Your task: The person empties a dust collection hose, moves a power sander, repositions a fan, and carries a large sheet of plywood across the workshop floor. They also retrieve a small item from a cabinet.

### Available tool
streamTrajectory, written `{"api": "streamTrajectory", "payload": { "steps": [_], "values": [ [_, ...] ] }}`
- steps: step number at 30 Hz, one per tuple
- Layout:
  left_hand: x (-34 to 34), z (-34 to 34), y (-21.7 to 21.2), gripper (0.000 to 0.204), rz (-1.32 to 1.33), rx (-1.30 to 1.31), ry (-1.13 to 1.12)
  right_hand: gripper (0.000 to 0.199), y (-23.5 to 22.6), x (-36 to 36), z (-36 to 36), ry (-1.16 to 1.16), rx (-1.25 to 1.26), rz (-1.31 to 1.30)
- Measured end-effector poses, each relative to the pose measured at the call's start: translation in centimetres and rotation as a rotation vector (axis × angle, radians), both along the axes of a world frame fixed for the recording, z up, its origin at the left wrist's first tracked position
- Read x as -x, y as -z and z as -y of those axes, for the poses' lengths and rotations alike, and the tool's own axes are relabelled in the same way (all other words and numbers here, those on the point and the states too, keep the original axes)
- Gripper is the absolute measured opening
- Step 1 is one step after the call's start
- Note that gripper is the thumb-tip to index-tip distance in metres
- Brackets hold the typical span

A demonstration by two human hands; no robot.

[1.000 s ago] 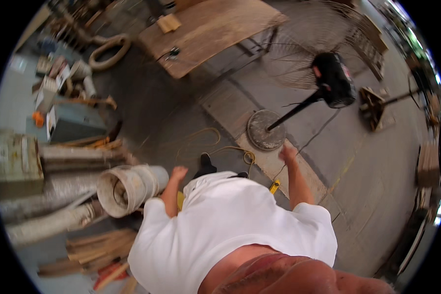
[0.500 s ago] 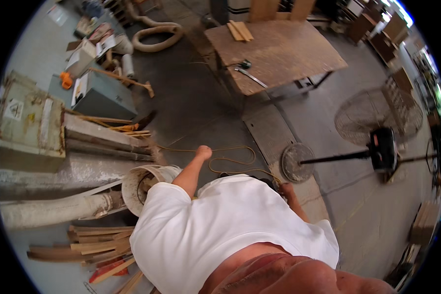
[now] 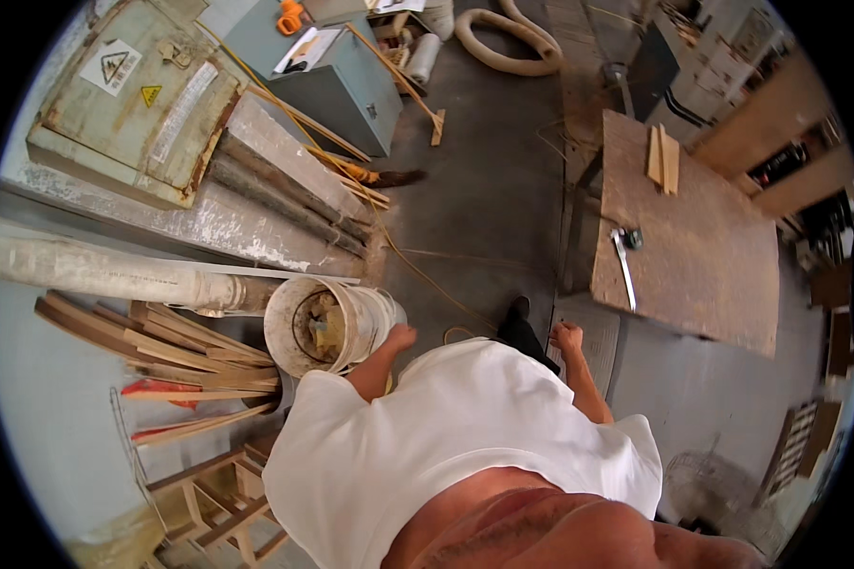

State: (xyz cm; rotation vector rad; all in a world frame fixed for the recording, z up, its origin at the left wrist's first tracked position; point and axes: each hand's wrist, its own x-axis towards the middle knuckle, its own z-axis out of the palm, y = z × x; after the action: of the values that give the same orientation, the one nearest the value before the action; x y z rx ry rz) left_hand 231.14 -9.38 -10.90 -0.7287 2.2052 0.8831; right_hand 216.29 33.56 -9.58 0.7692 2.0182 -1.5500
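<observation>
My left hand (image 3: 402, 337) is closed, beside the right side of a dirty white bucket (image 3: 279, 318) that has a rag-like yellowish lump and debris in it. What those fingers hold, if anything, is hidden. My right hand (image 3: 566, 334) is out in front of my right side with its fingers curled in, above the edge of a grey floor strip; I cannot make out anything in it. Between the two hands a thin yellow cord (image 3: 425, 275) trails over the floor from the left and passes behind my shirt. My dark shoe (image 3: 519, 307) shows ahead of me.
A wooden table (image 3: 693, 256) carrying wood strips and a metal rule stands ahead right. Wood strips (image 3: 190, 351), a pale pipe (image 3: 104, 270) and a rusty metal box (image 3: 133, 95) line the left. A brush (image 3: 399, 177) lies before a grey cabinet (image 3: 342, 95).
My view has swung left, so the table and bucket sit farther right in the picture. My left hand has come back beside the bucket; my right hand is now forward, clear of the visible cord.
</observation>
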Motion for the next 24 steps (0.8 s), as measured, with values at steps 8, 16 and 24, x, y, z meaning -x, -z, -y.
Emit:
{"api": "streamTrajectory", "payload": {
  "steps": [8,16,24],
  "values": [
    [2.2,1.7,-1.1,0.016,-0.325,0.477,0.609,0.017,-1.2,22.5,6.1,-0.426,0.143,-0.117],
    [8.2,-1.0,-2.2,0.013,-0.161,0.359,0.249,0.033,-16.0,36.7,16.7,-0.837,0.178,-0.358],
    [18.9,10.0,2.8,0.023,-0.053,0.332,0.390,0.062,-51.1,48.3,24.1,-0.965,0.391,-1.549]
  ]
}}
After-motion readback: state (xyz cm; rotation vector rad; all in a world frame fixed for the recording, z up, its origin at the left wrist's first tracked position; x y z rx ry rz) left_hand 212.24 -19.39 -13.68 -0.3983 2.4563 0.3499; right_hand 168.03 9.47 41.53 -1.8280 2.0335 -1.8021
